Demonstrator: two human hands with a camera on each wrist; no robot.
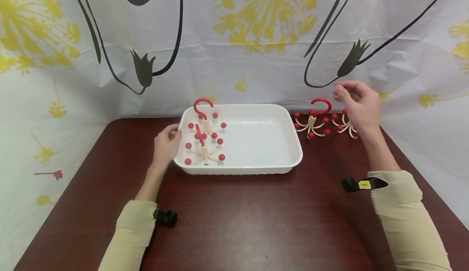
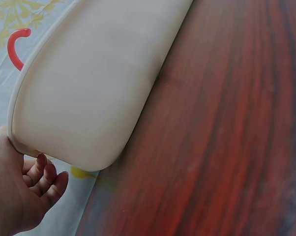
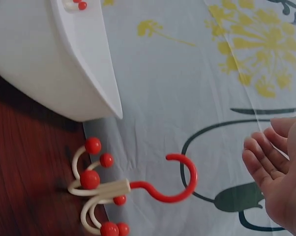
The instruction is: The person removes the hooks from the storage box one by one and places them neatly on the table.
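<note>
My left hand (image 1: 167,145) grips the left rim of a white plastic tray (image 1: 238,170), fingers curled at its edge; the thumb is hidden in the left wrist view. Two cream hangers with red hooks and red ball tips stand in the tray's left part, a rear hanger (image 1: 206,127) and a front hanger (image 1: 204,154). My right hand (image 1: 360,106) is raised with loosely bent fingers and holds nothing. Near it, a third hanger (image 3: 108,189) stands right of the tray, hook up. Another hanger (image 1: 344,126) is partly covered by my right hand and wrist.
The dark red wooden table (image 1: 234,218) extends in front of the tray. Behind it hangs a white cloth (image 1: 190,75) with yellow and grey flower prints, close to the tray and hangers. Black straps with small cameras (image 1: 166,218) sit on both wrists.
</note>
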